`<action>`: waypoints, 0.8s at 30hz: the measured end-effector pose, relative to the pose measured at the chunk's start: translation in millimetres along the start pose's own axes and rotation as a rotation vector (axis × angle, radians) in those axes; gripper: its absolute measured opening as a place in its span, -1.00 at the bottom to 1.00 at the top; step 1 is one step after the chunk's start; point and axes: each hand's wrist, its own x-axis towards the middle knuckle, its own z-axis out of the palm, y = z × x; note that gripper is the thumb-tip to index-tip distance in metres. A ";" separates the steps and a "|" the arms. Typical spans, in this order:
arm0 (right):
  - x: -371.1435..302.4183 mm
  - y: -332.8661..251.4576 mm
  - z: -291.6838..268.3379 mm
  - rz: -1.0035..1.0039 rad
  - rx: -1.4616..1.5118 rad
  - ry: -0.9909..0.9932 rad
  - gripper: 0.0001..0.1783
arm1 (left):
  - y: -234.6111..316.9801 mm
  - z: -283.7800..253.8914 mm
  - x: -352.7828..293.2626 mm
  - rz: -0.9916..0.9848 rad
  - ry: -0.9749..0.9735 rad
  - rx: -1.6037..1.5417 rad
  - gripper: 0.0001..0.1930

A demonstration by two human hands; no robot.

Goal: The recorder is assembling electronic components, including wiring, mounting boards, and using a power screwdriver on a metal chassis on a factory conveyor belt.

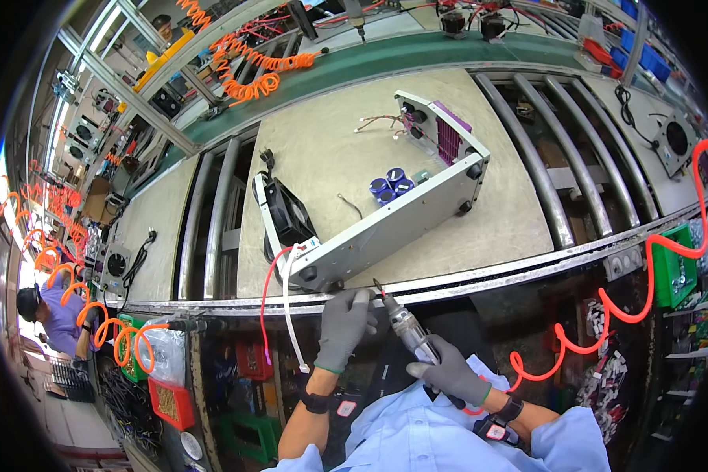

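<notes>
My left hand (344,329), in a grey glove, is at the table's front edge just below the near corner of a metal chassis (401,224). Its fingertips are pinched together; whatever lies between them, if anything, is too small to make out. In my gloved right hand (454,373) is a pneumatic screwdriver (409,330), tilted so its bit points up beside my left fingertips. The chassis stands tilted on the board, holding a black fan (287,212), blue capacitors (392,186) and a purple finned part (451,140). White and red wires (291,311) hang over the front edge.
The chassis rests on a pale board (338,134) between metal rollers (554,161). An orange coiled hose (562,350) runs along my right. Green (672,267) and red (171,403) bins stand at the sides. Another person (59,318) works at far left.
</notes>
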 end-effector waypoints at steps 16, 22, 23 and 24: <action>-27.1 -9.7 4.1 -0.116 -0.083 0.031 -0.45 | -3.9 3.9 -3.6 -0.176 -0.201 -0.866 -0.75; -31.8 -13.9 0.2 -0.006 -0.064 0.036 -0.46 | -0.8 3.7 -5.7 -0.161 -0.292 -0.869 -0.73; -32.1 -15.3 -0.2 -0.022 -0.073 0.039 -0.46 | -0.7 4.1 -5.3 -0.151 -0.312 -0.885 -0.73; -32.6 -16.7 -0.8 -0.025 -0.085 0.039 -0.46 | -0.8 4.4 -4.9 -0.157 -0.300 -0.900 -0.74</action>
